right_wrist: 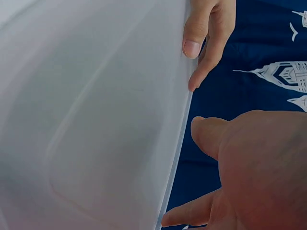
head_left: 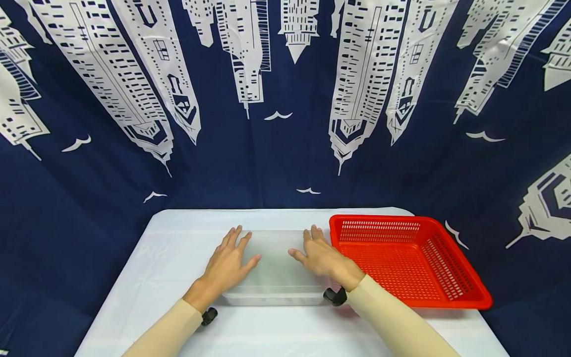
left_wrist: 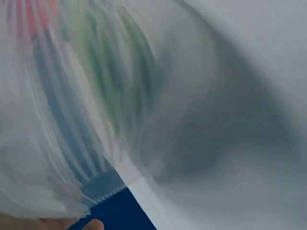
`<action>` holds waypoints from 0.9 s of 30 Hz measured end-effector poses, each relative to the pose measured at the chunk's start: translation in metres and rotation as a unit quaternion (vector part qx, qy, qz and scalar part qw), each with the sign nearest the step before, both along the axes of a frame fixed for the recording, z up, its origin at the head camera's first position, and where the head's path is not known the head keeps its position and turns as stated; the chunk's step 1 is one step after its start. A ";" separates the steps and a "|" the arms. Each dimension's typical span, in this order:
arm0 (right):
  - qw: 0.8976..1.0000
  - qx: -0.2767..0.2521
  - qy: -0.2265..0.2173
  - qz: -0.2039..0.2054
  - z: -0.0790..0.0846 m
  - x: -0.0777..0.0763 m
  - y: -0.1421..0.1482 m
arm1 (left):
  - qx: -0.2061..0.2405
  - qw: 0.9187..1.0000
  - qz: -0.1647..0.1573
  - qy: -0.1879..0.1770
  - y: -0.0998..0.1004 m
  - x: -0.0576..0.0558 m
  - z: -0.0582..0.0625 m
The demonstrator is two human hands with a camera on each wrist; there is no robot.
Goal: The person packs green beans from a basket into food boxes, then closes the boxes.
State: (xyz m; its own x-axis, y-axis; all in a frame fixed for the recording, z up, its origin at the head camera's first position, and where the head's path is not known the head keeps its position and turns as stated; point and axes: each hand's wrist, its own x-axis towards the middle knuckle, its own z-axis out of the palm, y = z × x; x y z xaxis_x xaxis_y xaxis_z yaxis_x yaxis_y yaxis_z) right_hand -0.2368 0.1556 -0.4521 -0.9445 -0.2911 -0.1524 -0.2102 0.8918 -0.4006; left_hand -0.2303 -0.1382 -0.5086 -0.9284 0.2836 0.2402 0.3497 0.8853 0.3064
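Observation:
A translucent whitish plastic box (head_left: pixel 274 270) lies on the white table. My left hand (head_left: pixel 225 263) is over its left side, fingers spread and fairly straight towards the far edge. Over the right side is my right hand (head_left: pixel 321 255), its fingers also extended. In the right wrist view, the left hand (right_wrist: pixel 211 38) has its thumb at the rim of the pale plastic surface (right_wrist: pixel 110 110); a fingertip of the right hand (right_wrist: pixel 259 167) meets that rim lower down. Blurred green shapes (left_wrist: pixel 120 72) show through clear plastic in the left wrist view, their kind unclear.
A red perforated plastic basket (head_left: pixel 383 267) stands right of the box, close to my right forearm. The white table (head_left: pixel 165 263) extends left and in front of the box. Behind it hangs dark blue cloth (head_left: pixel 267 163) printed with white buildings and birds.

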 end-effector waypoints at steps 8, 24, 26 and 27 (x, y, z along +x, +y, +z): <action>1.000 0.013 0.016 0.013 -0.004 -0.005 -0.002 | 0.001 1.000 0.003 0.024 -0.004 -0.003 -0.010; 0.998 -0.004 0.056 0.017 -0.021 0.002 -0.003 | -0.011 1.000 0.016 -0.013 0.000 0.004 -0.008; 0.998 -0.014 0.061 0.008 -0.025 0.007 -0.003 | -0.005 1.000 0.013 -0.019 0.001 0.005 -0.009; 0.998 -0.020 0.063 0.005 -0.026 0.008 -0.003 | -0.001 1.000 0.011 -0.023 0.001 0.006 -0.009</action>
